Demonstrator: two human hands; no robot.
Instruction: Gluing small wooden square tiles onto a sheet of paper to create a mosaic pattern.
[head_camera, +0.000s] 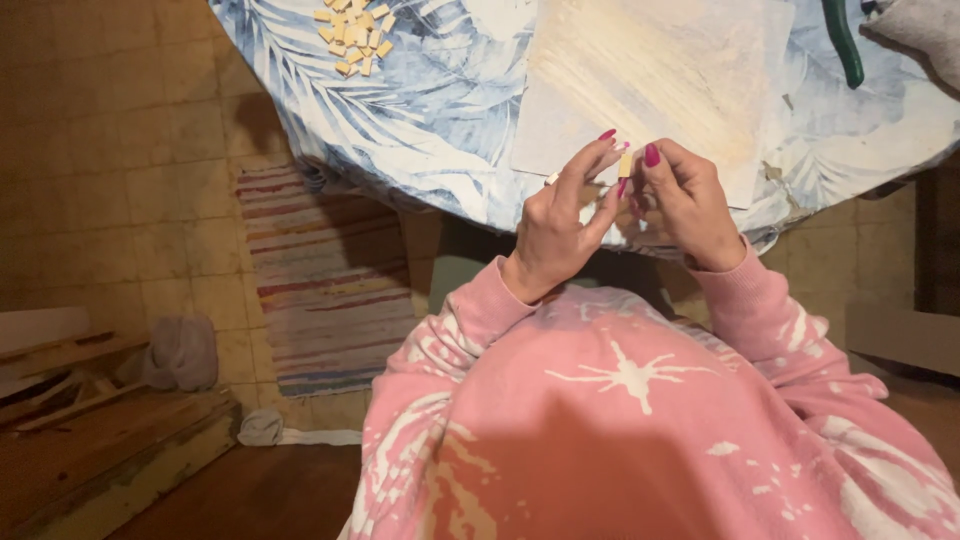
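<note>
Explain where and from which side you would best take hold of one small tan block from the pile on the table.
Pinch a block at the pile's loose edge across its two long sides, coming from above. The blocks lie flat on the tablecloth, so only their tops and sides are open, and edge pieces are probably easiest to separate.

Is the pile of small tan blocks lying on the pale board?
No. The pile of small tan blocks lies on the blue leaf-print tablecloth, well apart from the pale board.
</note>
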